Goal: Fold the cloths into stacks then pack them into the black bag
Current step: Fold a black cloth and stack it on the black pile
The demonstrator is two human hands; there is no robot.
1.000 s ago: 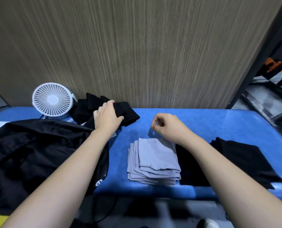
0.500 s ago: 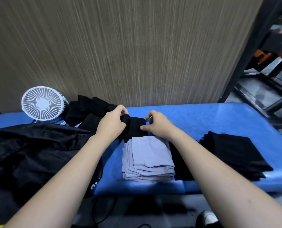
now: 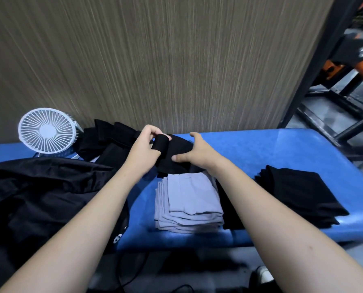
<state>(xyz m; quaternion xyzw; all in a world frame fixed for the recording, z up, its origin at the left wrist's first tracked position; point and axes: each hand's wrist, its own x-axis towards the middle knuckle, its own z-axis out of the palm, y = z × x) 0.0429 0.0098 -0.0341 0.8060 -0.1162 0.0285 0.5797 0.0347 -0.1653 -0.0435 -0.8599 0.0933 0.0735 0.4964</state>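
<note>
A: Where is the cloth being worked on?

B: At the centre of the frame, just above the grey pile. A black cloth [image 3: 176, 157] is held between both hands over the blue table [image 3: 261, 153].

A: How do the hands hold it?

B: The left hand [image 3: 142, 149] has its fingers curled round a rolled edge of the cloth, which wraps over its thumb side. The right hand [image 3: 195, 153] grasps the cloth from the other side, thumb pressed on the near face and fingers curled over the far edge.

A: And the folded pieces?

B: A stack of grey cloths [image 3: 187, 204] lies in the lower centre, near the table's front edge. Touching its right side, a stack of black cloths [image 3: 299, 191] spreads toward the right of the frame, partly hidden under the right forearm.

A: What about the bag?

B: The black bag [image 3: 38, 197] fills the lower left, slumped on the table and hanging over its front edge, with white print showing low on its side.

A: Anything else?

B: A heap of unfolded black cloths [image 3: 106, 140] sits left of centre against the wood-grain wall [image 3: 155, 60], and a white desk fan [image 3: 46, 131] stands just beside it at the left.
</note>
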